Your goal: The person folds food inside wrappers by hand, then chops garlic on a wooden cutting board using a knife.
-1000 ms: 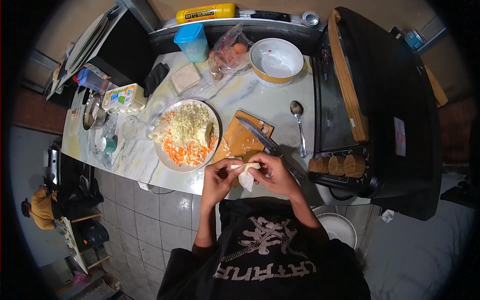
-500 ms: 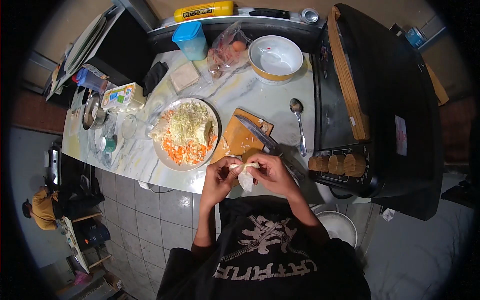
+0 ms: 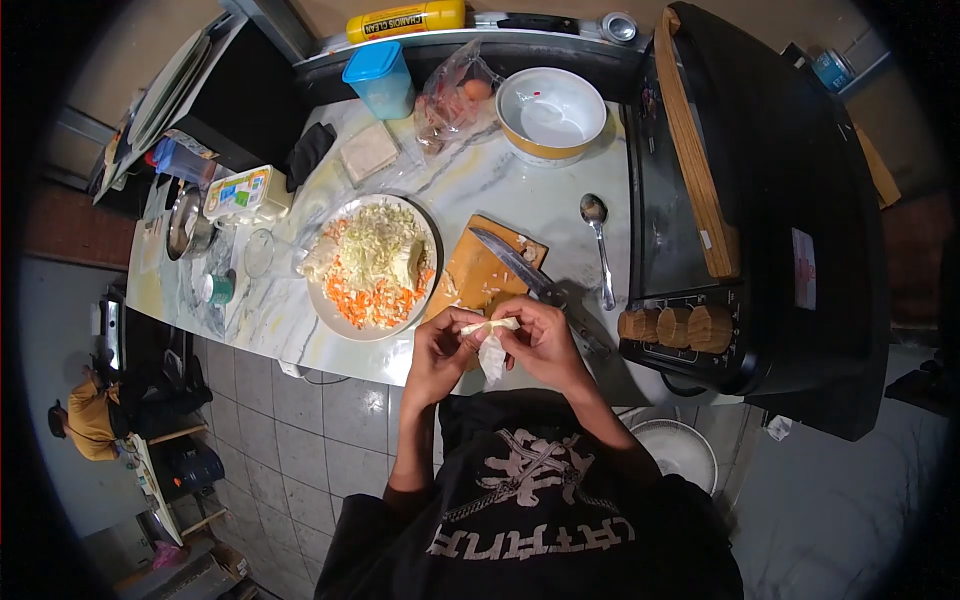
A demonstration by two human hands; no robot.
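My left hand point(image 3: 445, 348) and my right hand point(image 3: 540, 345) meet in front of my chest, at the table's front edge. Between their fingertips they pinch a thin pale piece point(image 3: 491, 357), narrow and yellowish along its top, with a white flap hanging below; I cannot tell its kind. Just beyond my hands lies an orange cutting board point(image 3: 470, 265) with white scraps on it. A knife point(image 3: 515, 262) rests across the board, its handle toward my right hand. To the left, a plate point(image 3: 433, 225) bears heaped shredded cabbage point(image 3: 375, 240) and chopped carrot point(image 3: 372, 306).
A spoon point(image 3: 598, 245) lies right of the board. At the back stand a white bowl point(image 3: 552, 110), a plastic bag point(image 3: 455, 100) with an egg and a blue-lidded container point(image 3: 380, 80). A black appliance point(image 3: 790, 200) fills the right. Another person point(image 3: 88, 415) is far left.
Both hands still pinch the pale piece at nearly the same spot. Only my fingers have shifted slightly around it, and the view has moved a little.
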